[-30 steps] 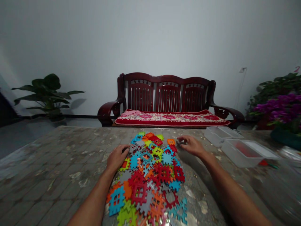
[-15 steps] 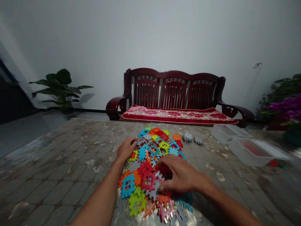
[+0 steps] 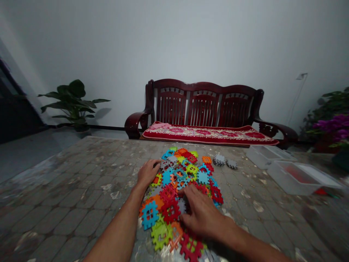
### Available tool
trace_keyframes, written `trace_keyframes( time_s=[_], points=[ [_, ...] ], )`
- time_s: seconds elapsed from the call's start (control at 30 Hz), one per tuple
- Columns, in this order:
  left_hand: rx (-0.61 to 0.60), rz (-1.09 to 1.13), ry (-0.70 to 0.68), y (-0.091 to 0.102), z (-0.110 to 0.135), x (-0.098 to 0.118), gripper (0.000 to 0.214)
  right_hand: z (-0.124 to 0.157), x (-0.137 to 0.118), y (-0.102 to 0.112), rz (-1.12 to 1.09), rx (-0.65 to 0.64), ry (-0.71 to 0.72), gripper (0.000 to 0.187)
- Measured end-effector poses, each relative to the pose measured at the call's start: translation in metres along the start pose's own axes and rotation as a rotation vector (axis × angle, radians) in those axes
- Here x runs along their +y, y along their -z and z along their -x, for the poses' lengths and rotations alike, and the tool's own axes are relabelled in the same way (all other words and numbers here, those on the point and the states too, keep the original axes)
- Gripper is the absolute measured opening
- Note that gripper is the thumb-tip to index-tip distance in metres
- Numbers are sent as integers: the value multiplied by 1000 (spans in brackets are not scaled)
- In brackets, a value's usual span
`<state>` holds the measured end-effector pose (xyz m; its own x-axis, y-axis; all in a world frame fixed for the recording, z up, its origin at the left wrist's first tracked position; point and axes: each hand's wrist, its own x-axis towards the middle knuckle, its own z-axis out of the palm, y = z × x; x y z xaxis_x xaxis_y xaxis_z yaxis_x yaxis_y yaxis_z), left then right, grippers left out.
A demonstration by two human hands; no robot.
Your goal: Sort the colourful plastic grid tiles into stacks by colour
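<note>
A pile of toothed plastic building tiles (image 3: 167, 177) in red, blue, green, orange and grey spreads over the table. My left hand (image 3: 148, 172) rests at the pile's left edge, fingers stretched, fingertips beside a grey tile (image 3: 167, 164). Over the near right part of the pile is my right hand (image 3: 201, 211), palm down, thumb and fingers apart. Between them part of another grey tile (image 3: 182, 206) shows; no grip on it is visible. A red window tile (image 3: 171, 211) lies just left of the right thumb. Tiles under the right palm are hidden.
Round stacks of grey toothed pieces (image 3: 219, 160) stand right of the pile. Two clear plastic boxes (image 3: 283, 183) sit at the table's right side, the nearer with something red inside. Behind the table (image 3: 89, 174) is a wooden bench (image 3: 203, 105); a potted plant (image 3: 75, 102) stands left.
My right hand has moved a little left over the pile. Tiles near its thumb and at the pile's near end have shifted. My left hand stays at the left edge.
</note>
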<state>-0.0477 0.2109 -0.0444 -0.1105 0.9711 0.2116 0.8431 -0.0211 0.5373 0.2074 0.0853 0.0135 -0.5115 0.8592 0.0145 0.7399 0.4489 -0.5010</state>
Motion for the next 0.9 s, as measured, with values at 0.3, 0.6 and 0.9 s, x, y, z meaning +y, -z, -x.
trace_keyframes(
  time_s=[0.3,0.6,0.9],
  points=[
    [7,-13,12,0,1,2,34,-28,42,21,-516,101,-72,19],
    [4,-16,7,1,1,2,35,-61,83,40,-681,485,-88,37],
    [6,-7,-13,3,2,2,34,-63,128,39,-661,509,-120,44]
  ],
)
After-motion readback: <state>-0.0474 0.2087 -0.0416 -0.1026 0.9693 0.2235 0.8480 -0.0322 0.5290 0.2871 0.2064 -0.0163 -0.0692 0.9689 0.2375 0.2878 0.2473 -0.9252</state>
